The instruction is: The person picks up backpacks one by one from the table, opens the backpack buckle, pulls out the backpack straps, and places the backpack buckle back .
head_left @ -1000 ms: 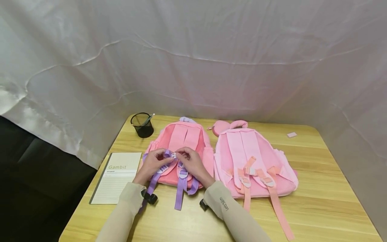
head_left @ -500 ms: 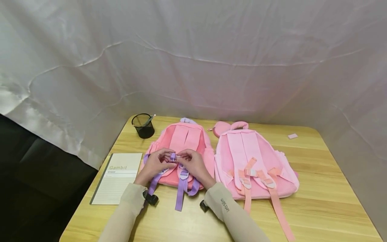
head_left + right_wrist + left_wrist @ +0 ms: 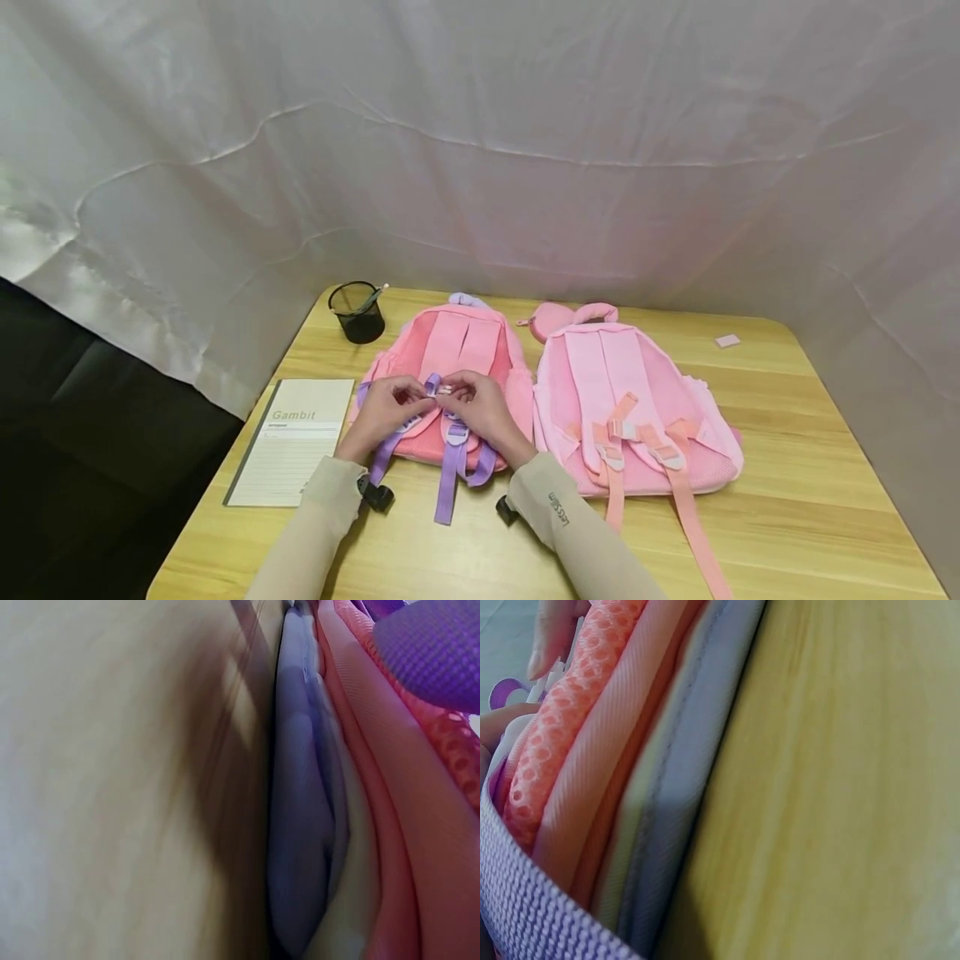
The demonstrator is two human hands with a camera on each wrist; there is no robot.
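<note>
Apparently working the white buckle (image 3: pixel 445 389): left hand (image 3: pixel 387 410) and right hand (image 3: pixel 484 410) pinch it; next move likely wants careful alignment.

A makeshift booth: pale cloth (image 3: pixel 480 125) hangs behind and beside a wood-grain table (image 3: pixel 810 475)

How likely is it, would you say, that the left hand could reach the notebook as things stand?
Probably yes: the notebook lies just left of the left hand, with nothing standing between them, though that hand seems occupied with the purple strap.
</note>
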